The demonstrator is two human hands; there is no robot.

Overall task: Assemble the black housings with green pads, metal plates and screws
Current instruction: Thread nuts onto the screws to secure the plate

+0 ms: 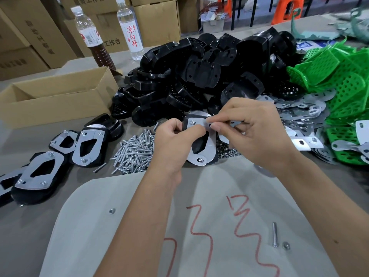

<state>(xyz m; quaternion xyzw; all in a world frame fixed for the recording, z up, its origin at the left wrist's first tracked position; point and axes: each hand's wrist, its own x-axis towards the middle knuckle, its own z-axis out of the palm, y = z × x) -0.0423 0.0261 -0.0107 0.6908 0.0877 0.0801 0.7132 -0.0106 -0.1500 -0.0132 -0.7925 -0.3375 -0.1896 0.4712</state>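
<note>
left hand (171, 136): fingers curled round the left edge of the black housing (199, 144), held just above the table
right hand (253, 128): fingertips pinch at the top of the metal plate (209, 150) lying on that housing
screws (135, 150): loose heap, just left of the hands
finished housings (87, 146): far left
green pads (339, 76): piled far right

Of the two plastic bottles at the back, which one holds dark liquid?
The left bottle, red-labelled, nearer the cardboard box; its lower part is brown. The right bottle looks clear throughout.
</note>
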